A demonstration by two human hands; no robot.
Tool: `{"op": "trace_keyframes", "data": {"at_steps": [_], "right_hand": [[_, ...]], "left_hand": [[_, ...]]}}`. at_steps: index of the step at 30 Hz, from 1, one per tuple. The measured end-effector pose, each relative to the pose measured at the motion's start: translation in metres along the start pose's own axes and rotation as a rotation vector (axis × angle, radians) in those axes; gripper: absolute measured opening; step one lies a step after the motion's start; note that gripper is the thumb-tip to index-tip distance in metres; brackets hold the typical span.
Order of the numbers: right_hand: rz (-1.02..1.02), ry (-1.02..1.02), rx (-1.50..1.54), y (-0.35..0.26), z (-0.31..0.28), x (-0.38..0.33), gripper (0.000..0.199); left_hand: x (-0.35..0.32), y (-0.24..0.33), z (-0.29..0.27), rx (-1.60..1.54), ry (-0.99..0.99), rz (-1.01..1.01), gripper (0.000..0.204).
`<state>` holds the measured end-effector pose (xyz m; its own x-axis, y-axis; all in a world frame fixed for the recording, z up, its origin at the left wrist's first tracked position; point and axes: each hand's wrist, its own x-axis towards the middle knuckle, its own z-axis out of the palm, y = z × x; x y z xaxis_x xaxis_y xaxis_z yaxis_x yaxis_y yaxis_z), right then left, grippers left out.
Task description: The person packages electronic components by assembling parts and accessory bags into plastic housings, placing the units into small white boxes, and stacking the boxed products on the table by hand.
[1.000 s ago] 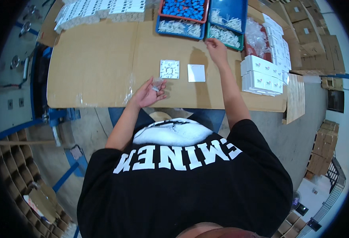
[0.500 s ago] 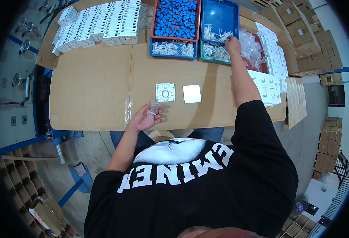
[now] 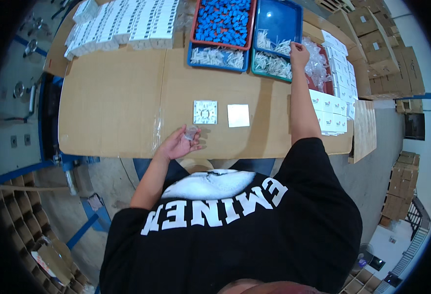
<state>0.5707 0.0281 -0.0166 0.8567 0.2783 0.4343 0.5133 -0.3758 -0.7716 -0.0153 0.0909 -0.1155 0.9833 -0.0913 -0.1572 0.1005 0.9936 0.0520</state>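
On the smooth cardboard tabletop, your left hand cups a small clear plastic piece while your right hand pinches among white parts in the blue tray.

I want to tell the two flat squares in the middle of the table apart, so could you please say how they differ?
The left square plate shows a raised pattern with holes and marks on its face; the right square piece is plain, smooth white. The left square plate lies nearer the left hand, which holds a small clear bag. Both lie flat, side by side, apart, on the cardboard-covered table, and are similar in size.
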Motion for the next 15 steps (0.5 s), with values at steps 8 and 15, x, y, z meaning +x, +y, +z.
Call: {"op": "trace_keyframes", "data": {"at_steps": [8,15], "right_hand": [[0.289,-0.597,0.395,-0.113,-0.010,-0.249,0.017],[0.462,-0.891,0.662,-0.171,-0.015,-0.377,0.017]], "left_hand": [[0.002,-0.001,-0.010,0.086,0.034,0.050,0.059],[0.005,-0.003,0.016,0.273,0.174,0.059,0.053]]}}
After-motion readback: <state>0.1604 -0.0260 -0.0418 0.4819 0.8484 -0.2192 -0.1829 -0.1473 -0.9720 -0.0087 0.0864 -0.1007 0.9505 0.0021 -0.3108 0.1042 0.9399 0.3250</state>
